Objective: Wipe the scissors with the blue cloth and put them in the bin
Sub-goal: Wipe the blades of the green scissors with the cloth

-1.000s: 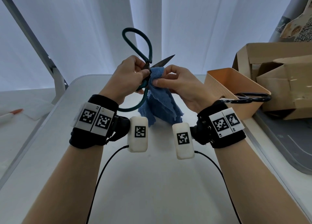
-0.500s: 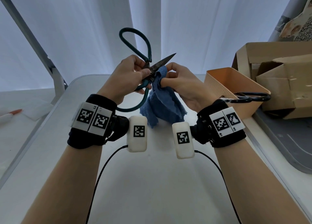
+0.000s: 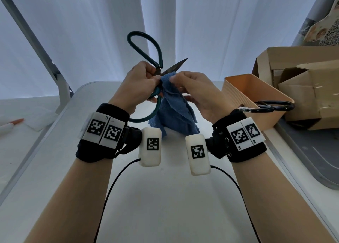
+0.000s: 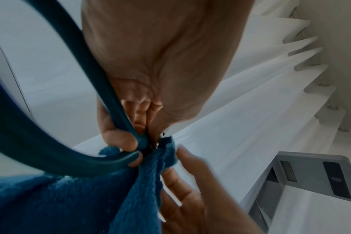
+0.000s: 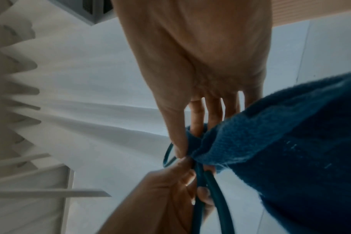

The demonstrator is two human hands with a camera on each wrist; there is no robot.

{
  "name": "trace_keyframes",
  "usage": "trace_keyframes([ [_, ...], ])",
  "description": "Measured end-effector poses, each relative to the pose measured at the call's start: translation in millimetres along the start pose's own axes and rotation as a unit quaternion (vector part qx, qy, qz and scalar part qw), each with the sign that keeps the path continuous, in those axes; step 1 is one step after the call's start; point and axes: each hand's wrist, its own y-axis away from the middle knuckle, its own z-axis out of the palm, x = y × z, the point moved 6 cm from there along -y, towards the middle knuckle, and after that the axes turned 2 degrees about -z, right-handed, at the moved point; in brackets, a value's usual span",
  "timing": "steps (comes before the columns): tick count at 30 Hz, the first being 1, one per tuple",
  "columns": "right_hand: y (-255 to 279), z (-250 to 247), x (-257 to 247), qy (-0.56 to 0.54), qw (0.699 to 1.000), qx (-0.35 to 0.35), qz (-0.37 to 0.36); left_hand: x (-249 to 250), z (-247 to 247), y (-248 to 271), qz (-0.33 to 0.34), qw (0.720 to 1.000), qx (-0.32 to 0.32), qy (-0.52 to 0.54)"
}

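Observation:
Large scissors (image 3: 146,46) with dark green loop handles are held up above the white table (image 3: 165,197). My left hand (image 3: 141,83) grips them near the pivot, one loop up, one loop (image 4: 50,152) down. A dark blade tip (image 3: 177,65) points up to the right. My right hand (image 3: 190,88) pinches the blue cloth (image 3: 174,114) against the lower blade, right beside the pivot. The rest of the cloth (image 5: 291,150) hangs down to the table. The orange bin (image 3: 256,99) stands to the right.
A second pair of black-handled scissors (image 3: 271,106) lies across the bin's front rim. Cardboard boxes (image 3: 302,81) stand behind the bin. A grey tray (image 3: 315,156) lies at the right edge. White curtains hang behind. A pen (image 3: 11,124) lies far left.
My right hand has slid the cloth back down the blade toward the pivot after a stroke toward the tip. The left hand keeps the scissors nearly still.

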Motion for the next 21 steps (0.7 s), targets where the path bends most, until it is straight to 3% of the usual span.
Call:
trace_keyframes([
  [10,-1.7,-2.0,4.8,-0.015,1.0,-0.023,-0.004,4.1,3.7,3.0,-0.002,1.0,-0.007,0.025],
  [15,-1.9,1.8,8.7,-0.007,1.0,-0.001,0.011,5.0,8.7,3.7,-0.002,0.999,-0.028,0.02],
  [21,-2.5,-2.2,6.1,-0.016,0.999,-0.034,0.014,3.5,2.7,2.6,-0.005,1.0,-0.006,0.026],
])
